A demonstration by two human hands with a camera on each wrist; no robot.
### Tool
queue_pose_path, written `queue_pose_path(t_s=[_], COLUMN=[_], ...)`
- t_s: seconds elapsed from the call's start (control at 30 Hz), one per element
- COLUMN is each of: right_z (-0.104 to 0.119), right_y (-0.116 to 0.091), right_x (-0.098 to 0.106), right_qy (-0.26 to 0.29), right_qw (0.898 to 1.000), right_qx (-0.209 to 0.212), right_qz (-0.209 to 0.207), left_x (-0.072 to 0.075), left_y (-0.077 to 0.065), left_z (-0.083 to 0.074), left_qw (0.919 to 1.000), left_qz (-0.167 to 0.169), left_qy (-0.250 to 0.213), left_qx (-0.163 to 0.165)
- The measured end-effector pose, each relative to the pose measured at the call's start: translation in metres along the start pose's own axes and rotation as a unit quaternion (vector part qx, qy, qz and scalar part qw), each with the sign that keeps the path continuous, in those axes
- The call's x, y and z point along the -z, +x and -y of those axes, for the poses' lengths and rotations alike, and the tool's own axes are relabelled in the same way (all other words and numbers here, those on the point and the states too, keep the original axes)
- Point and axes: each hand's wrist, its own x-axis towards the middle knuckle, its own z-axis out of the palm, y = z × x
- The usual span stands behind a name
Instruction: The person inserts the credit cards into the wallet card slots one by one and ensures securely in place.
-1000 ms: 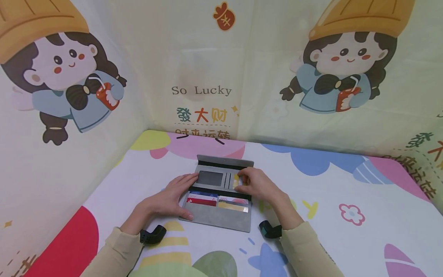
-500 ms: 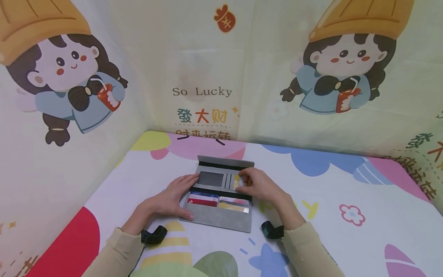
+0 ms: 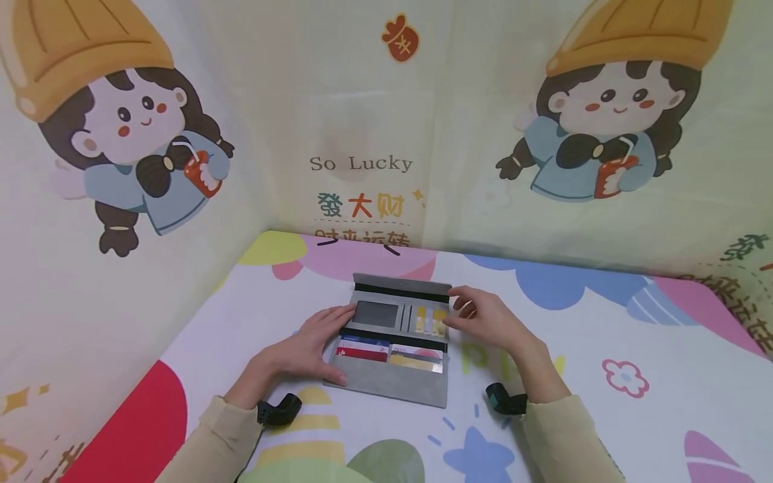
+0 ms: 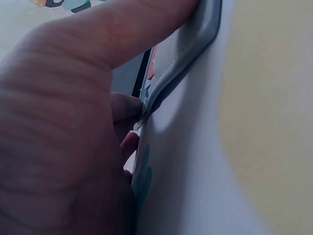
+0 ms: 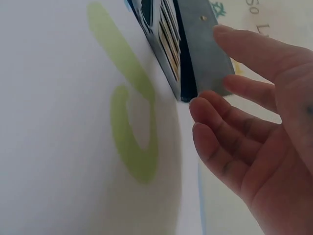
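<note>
A grey wallet (image 3: 392,387) lies unfolded on the table, its flap standing up at the far side. My left hand (image 3: 311,345) rests along its left edge, thumb on the near corner and fingers at the upper panel. In the left wrist view the thumb (image 4: 142,22) lies over the wallet's edge. A yellow-and-white card (image 3: 429,320) sits in the upper right slots. Red-and-white (image 3: 362,351) and grey-and-gold cards (image 3: 417,359) fill the lower pockets. My right hand (image 3: 489,318) is at the wallet's right edge, its fingers loosely bent and holding nothing.
The tabletop (image 3: 568,422) wears a colourful printed cover. Behind it and to the left stand cartoon-printed wall sheets (image 3: 471,121). Black wrist devices (image 3: 279,410) sit below both hands.
My right hand has let go of the card in the upper right slot and drawn right, uncovering more of it. The left hand keeps its place on the wallet. The view has shifted slightly.
</note>
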Motion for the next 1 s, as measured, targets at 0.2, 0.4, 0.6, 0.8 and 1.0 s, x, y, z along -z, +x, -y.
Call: queue_pose_path(t_s=[0.2, 0.4, 0.6, 0.8, 1.0], right_z=[-0.006, -0.013, -0.017, -0.026, -0.033], right_y=[-0.008, -0.023, -0.042, -0.066, -0.087], right_x=[0.004, 0.006, 0.013, 0.024, 0.031], right_qy=[0.01, 0.007, -0.007, -0.026, -0.059], right_qw=[1.0, 0.999, 0.999, 0.997, 0.988], right_qx=[0.009, 0.018, 0.018, 0.026, 0.05], right_qz=[-0.015, -0.031, -0.043, -0.068, -0.133], left_x=[0.001, 0.002, 0.004, 0.002, 0.003], left_y=[0.002, -0.001, -0.006, -0.012, -0.016], left_z=[0.001, 0.003, 0.006, 0.009, 0.011], left_qw=[1.0, 1.0, 0.9999, 0.9995, 0.9973], left_qz=[-0.001, -0.005, -0.012, -0.022, -0.041], left_qy=[0.002, -0.003, -0.001, -0.018, -0.043], left_qx=[-0.006, -0.006, -0.005, 0.016, 0.042])
